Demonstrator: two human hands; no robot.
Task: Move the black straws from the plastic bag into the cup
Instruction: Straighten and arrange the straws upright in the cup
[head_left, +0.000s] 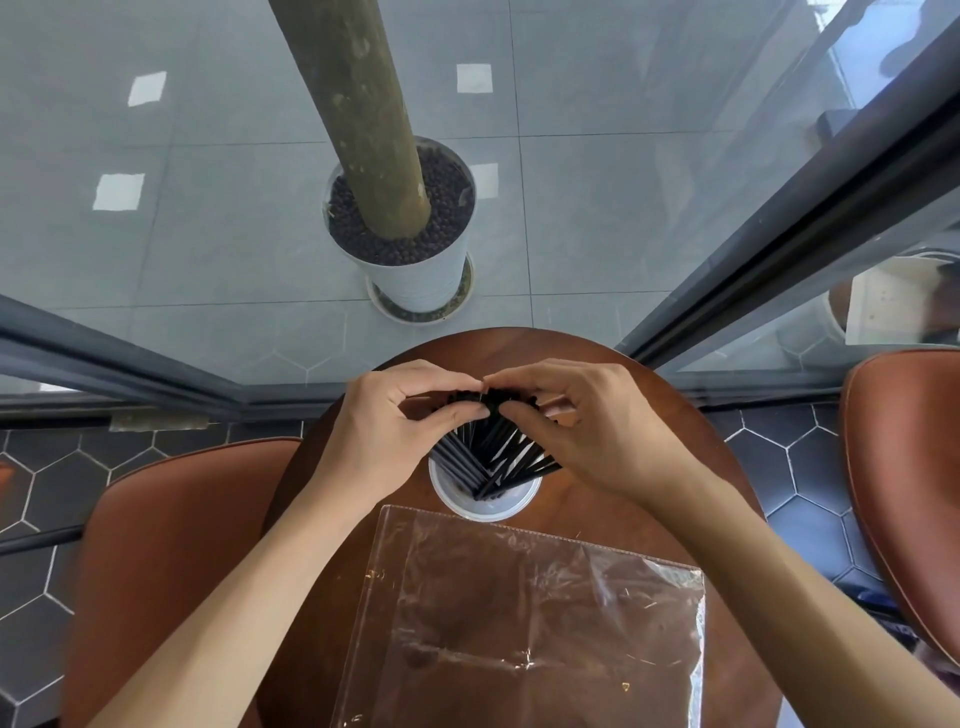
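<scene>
Round table (691, 431): both hands (395, 415) (576, 421) seemingly pinching straws (493, 452).

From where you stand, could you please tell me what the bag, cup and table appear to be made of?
Flat clear plastic bag: thin glossy film, by its wrinkles and glare. Round white cup holding black straws: probably translucent plastic. Round brown table: looks like smooth, grain-patterned wood, or veneer.

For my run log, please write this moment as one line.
straws: in cup | left hand, right hand: pinching straw tops | plastic bag: flat on table
</scene>
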